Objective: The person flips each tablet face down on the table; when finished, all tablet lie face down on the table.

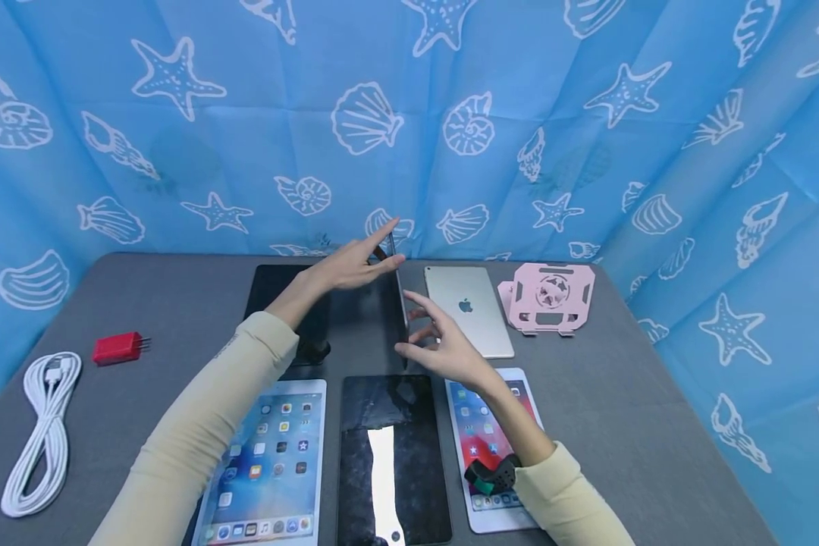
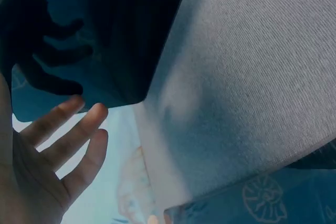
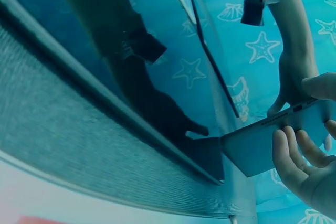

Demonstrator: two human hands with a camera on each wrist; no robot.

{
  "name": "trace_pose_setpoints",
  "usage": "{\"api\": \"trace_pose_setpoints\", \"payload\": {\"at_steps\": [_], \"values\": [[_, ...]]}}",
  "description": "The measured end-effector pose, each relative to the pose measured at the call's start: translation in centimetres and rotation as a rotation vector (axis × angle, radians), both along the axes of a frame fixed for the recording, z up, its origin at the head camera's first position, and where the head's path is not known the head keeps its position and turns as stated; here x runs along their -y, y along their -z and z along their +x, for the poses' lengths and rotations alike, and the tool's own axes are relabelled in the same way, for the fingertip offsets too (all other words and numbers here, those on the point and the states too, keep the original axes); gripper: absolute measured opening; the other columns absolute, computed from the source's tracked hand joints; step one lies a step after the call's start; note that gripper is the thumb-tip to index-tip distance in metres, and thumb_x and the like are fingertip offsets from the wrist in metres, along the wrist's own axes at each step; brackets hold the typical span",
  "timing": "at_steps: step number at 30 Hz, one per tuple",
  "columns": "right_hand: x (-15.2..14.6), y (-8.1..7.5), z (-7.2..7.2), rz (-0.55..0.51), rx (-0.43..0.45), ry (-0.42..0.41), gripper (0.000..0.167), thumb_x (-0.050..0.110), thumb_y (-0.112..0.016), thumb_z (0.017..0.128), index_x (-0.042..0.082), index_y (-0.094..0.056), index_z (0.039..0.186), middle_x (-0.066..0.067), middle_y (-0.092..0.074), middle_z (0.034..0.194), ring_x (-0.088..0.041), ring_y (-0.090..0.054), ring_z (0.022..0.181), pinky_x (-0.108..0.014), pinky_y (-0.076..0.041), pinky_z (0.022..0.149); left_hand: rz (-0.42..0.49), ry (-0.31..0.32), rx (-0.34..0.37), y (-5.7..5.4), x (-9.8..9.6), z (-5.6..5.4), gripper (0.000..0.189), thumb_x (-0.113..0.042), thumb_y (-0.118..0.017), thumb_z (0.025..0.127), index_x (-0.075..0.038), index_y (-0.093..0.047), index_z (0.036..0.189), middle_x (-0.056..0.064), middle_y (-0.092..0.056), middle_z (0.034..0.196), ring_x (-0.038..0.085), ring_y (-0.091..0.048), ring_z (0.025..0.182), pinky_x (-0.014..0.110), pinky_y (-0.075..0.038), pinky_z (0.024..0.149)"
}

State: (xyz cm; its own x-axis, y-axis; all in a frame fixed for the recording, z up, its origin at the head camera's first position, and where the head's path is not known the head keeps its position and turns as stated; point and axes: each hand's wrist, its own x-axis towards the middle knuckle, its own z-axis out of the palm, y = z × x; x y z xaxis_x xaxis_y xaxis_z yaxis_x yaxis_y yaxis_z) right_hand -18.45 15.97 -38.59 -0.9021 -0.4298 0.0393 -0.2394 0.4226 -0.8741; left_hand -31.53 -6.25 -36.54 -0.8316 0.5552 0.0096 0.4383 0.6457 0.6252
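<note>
A tablet (image 1: 399, 303) stands on edge in the middle of the table, nearly edge-on in the head view. My right hand (image 1: 444, 341) grips it; in the right wrist view the thumb is on one side and the fingers (image 3: 294, 145) on its grey back. My left hand (image 1: 355, 262) reaches to the tablet's far upper part with index finger and thumb spread fairly straight. In the left wrist view, relaxed fingers (image 2: 79, 135) meet the edge of a dark glossy screen (image 2: 110, 40) that mirrors the hand. The left hand is partly hidden behind the tablet in the right wrist view.
Black tablets (image 1: 273, 288) (image 1: 392, 409), lit white tablets (image 1: 280, 462) (image 1: 481, 409) and a silver tablet (image 1: 471, 311) lie around. A pink stand (image 1: 549, 296) is at right, a red charger (image 1: 117, 348) and coiled white cable (image 1: 54, 436) at left. A blue curtain (image 1: 246, 152) hangs behind.
</note>
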Motion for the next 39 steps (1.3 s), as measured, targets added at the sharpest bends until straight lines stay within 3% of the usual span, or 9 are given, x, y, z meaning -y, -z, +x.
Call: {"api": "trace_pose_setpoints", "payload": {"at_steps": [5, 9, 12, 15, 26, 33, 39], "values": [[0.1, 0.7, -0.2, 0.043, -0.001, -0.05, 0.081, 0.009, -0.072, 0.093, 0.016, -0.029, 0.161, -0.024, -0.052, 0.138, -0.032, -0.067, 0.105, -0.037, -0.061, 0.083, -0.01, -0.03, 0.024, 0.2, 0.8, 0.0, 0.094, -0.08, -0.042, 0.094, -0.04, 0.006, 0.164, 0.018, -0.028, 0.168, 0.045, -0.062, 0.126, 0.065, -0.043, 0.108], [0.0, 1.5, -0.5, 0.097, 0.017, -0.072, 0.082, 0.01, -0.073, 0.093, 0.013, -0.027, 0.162, -0.027, -0.051, 0.141, -0.036, -0.067, 0.108, -0.044, -0.06, 0.09, 0.016, -0.027, 0.025, 0.3, 1.2, -0.1, 0.099, -0.084, -0.041, 0.09, -0.038, 0.006, 0.164, 0.02, -0.048, 0.155, 0.04, -0.067, 0.118, 0.061, -0.049, 0.102], [-0.1, 2.1, -0.6, 0.15, 0.037, -0.069, 0.082, 0.013, -0.073, 0.094, 0.012, -0.027, 0.162, -0.028, -0.049, 0.143, -0.039, -0.066, 0.114, -0.047, -0.058, 0.093, 0.056, -0.017, 0.043, 0.5, 1.2, -0.1, 0.098, -0.079, -0.045, 0.092, -0.037, 0.007, 0.164, 0.018, -0.063, 0.137, 0.034, -0.071, 0.105, 0.053, -0.054, 0.093], [-0.2, 2.5, -0.7, 0.181, 0.048, -0.064, 0.081, 0.015, -0.073, 0.094, 0.013, -0.029, 0.161, -0.028, -0.048, 0.143, -0.041, -0.064, 0.117, -0.047, -0.059, 0.093, 0.083, -0.018, 0.068, 0.7, 1.3, -0.1, 0.097, -0.074, -0.048, 0.095, -0.038, 0.011, 0.163, 0.016, -0.067, 0.129, 0.031, -0.073, 0.097, 0.049, -0.055, 0.089], [0.0, 2.5, -0.7, 0.244, 0.063, -0.059, 0.078, 0.021, -0.074, 0.094, 0.018, -0.033, 0.16, -0.025, -0.051, 0.144, -0.04, -0.061, 0.123, -0.046, -0.059, 0.094, 0.176, -0.011, 0.183, 1.3, 2.6, -0.5, 0.1, -0.062, -0.057, 0.098, -0.04, 0.018, 0.161, 0.019, -0.068, 0.126, 0.03, -0.073, 0.093, 0.047, -0.059, 0.079], [0.0, 2.6, -0.8, 0.25, 0.04, -0.082, 0.076, 0.022, -0.075, 0.094, 0.017, -0.037, 0.159, -0.025, -0.048, 0.145, -0.039, -0.059, 0.122, -0.042, -0.061, 0.088, 0.207, 0.018, 0.208, 1.6, 3.8, -0.5, 0.099, -0.047, -0.061, 0.101, -0.034, 0.015, 0.163, 0.021, -0.073, 0.115, 0.031, -0.074, 0.09, 0.043, -0.06, 0.08], [0.2, 2.8, -0.8, 0.269, 0.017, -0.094, 0.075, 0.022, -0.075, 0.094, 0.015, -0.038, 0.159, -0.028, -0.046, 0.144, -0.042, -0.058, 0.123, -0.037, -0.062, 0.083, 0.212, 0.016, 0.229, 2.1, 4.6, -0.5, 0.1, -0.039, -0.064, 0.101, -0.029, 0.013, 0.164, 0.015, -0.077, 0.104, 0.027, -0.074, 0.088, 0.042, -0.057, 0.085]]}}
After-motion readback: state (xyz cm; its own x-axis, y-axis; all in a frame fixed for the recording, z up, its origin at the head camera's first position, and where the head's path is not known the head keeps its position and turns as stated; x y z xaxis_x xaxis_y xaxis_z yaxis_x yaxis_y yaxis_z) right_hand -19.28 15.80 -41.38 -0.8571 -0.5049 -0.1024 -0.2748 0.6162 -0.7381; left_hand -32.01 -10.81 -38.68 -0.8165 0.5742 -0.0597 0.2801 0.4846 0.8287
